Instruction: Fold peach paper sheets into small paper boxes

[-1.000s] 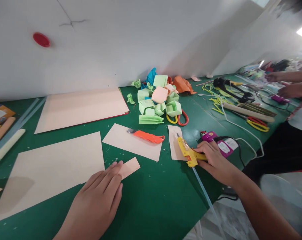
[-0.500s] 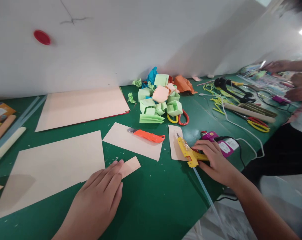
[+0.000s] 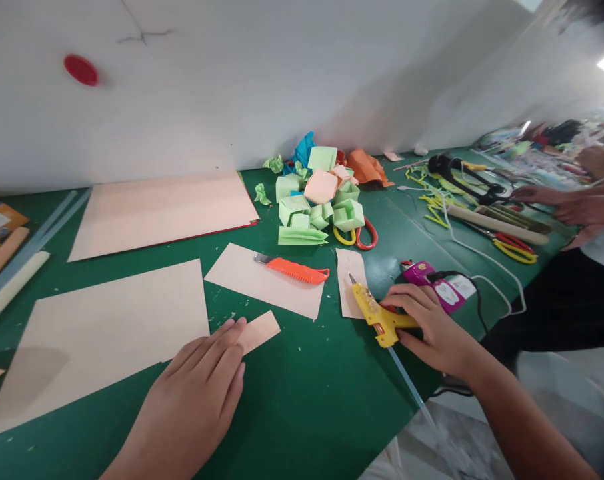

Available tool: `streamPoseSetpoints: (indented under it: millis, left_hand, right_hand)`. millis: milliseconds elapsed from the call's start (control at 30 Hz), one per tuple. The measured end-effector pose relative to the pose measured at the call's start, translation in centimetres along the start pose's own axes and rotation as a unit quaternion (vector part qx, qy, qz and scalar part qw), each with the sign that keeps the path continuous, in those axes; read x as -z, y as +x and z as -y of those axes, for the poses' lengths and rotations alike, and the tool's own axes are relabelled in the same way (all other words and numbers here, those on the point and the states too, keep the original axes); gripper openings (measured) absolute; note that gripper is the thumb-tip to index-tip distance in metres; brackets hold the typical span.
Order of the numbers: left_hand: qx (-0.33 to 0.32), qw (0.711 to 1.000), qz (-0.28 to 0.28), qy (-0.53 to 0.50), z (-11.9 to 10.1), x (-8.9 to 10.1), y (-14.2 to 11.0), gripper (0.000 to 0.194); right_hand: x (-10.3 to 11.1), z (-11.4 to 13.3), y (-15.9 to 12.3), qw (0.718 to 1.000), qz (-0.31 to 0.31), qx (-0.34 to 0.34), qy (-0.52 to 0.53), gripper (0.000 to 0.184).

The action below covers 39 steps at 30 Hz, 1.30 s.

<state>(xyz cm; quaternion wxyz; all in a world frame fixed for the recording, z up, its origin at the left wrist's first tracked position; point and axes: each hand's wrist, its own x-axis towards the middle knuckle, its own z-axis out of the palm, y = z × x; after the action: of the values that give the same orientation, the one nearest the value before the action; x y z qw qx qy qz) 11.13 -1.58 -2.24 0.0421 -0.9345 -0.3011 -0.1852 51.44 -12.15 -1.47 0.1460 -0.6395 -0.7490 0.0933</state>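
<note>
My left hand [image 3: 197, 393] lies flat with its fingers stretched out, pressing a small folded peach paper strip [image 3: 261, 331] against the table. My right hand [image 3: 435, 327] is closed around the handle of a yellow hot glue gun [image 3: 377, 313]. The gun's nozzle points up and left over a small peach paper piece [image 3: 349, 263], and a long clear glue stick [image 3: 413, 390] trails out behind it. Between and beyond my hands, an orange utility knife [image 3: 299, 271] rests on a peach paper rectangle [image 3: 262, 285].
Large peach sheets [image 3: 107, 327] cover the left side of the green table [image 3: 302, 400]. Folded green paper boxes [image 3: 348, 215] are heaped near the wall beside scissors [image 3: 367, 235]. A purple power box [image 3: 442, 287] sits right. Another person's hands [image 3: 552, 200] are at the far right.
My right hand has tilted the glue gun slightly, its rear end shifting down. My left hand stays in place. The other person's hand has come down toward the black tool.
</note>
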Motion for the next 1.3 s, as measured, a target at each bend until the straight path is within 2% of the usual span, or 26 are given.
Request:
streamPoseSetpoints:
  millis: [633, 900, 1000, 1100, 1167, 1200, 1300]
  left_hand:
    - [0.0, 1.0, 0.014, -0.004, 0.3, -0.1, -0.3, 0.037]
    - [-0.01, 1.0, 0.015, -0.007, 0.3, 0.0, -0.2, 0.031]
    - [-0.01, 1.0, 0.007, -0.027, 0.4, 0.1, -0.4, 0.029]
    - [0.002, 1.0, -0.002, -0.028, 1.1, 0.3, -1.0, 0.031]
    - [0.026, 0.999, -0.006, -0.03, 1.7, 0.5, -1.6, 0.034]
    - [0.036, 0.999, 0.001, -0.036, 2.0, 0.6, -1.9, 0.035]
    - [0.07, 0.995, 0.012, -0.065, 2.9, 0.9, -2.8, 0.035]
  right_hand:
    - [0.6, -0.1, 0.2, 0.999, -0.016, 0.009, -0.051, 0.048]
    - [0.6, -0.1, 0.2, 0.998, -0.01, 0.013, -0.058, 0.06]
    - [1.3, 0.5, 0.2, 0.997, -0.038, -0.003, -0.06, 0.072]
    - [2.3, 2.5, 0.7, 0.995, -0.078, -0.009, -0.069, 0.08]
    - [2.9, 5.2, 1.5, 0.995, -0.084, 0.005, -0.061, 0.076]
    - [3.0, 6.8, 2.0, 0.996, -0.071, 0.021, -0.05, 0.075]
    - [2.7, 12.2, 4.1, 0.992, -0.015, 0.125, 0.006, 0.066]
